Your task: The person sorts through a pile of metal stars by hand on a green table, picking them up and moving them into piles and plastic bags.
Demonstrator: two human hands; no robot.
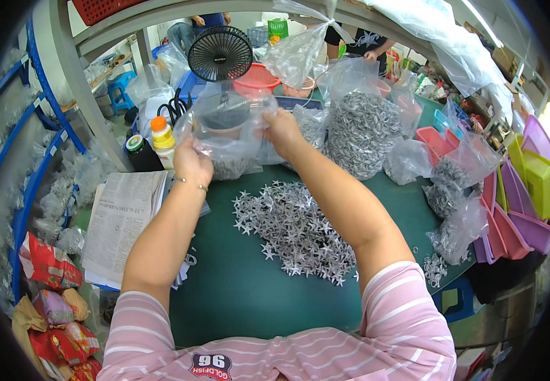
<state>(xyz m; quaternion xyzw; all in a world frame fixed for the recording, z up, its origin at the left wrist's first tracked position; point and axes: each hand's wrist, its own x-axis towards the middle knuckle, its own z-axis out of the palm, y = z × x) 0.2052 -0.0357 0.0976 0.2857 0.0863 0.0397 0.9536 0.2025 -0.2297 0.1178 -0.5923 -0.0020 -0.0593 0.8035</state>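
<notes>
Pink striped shirt at the near edge of the green surface; both bare forearms reach from it toward the far edge. Clear plastic bag between the hands, beyond the heap of silver-grey star-shaped pieces and toward the far left corner of the surface; left hand gripping the film at the bag's left side; right hand closed on its upper right edge; some fingertips are hidden; grey pieces show low in the bag, too small to tell their shape.

Film judged thin, limp, light and somewhat slippery; the pieces probably lend weight to the lower end and shift freely; any points among them could snag or pierce the film; the best hold is likely at opposite sides of the rim, clear of the contents.

Lettering: a dark badge with white figures and a red band on the shirt; a short pale word at the hub of the black fan, beyond the bag; dense print on the newspaper by the left edge of the surface, too fine to read; printing also on the red packets at lower left.
</notes>
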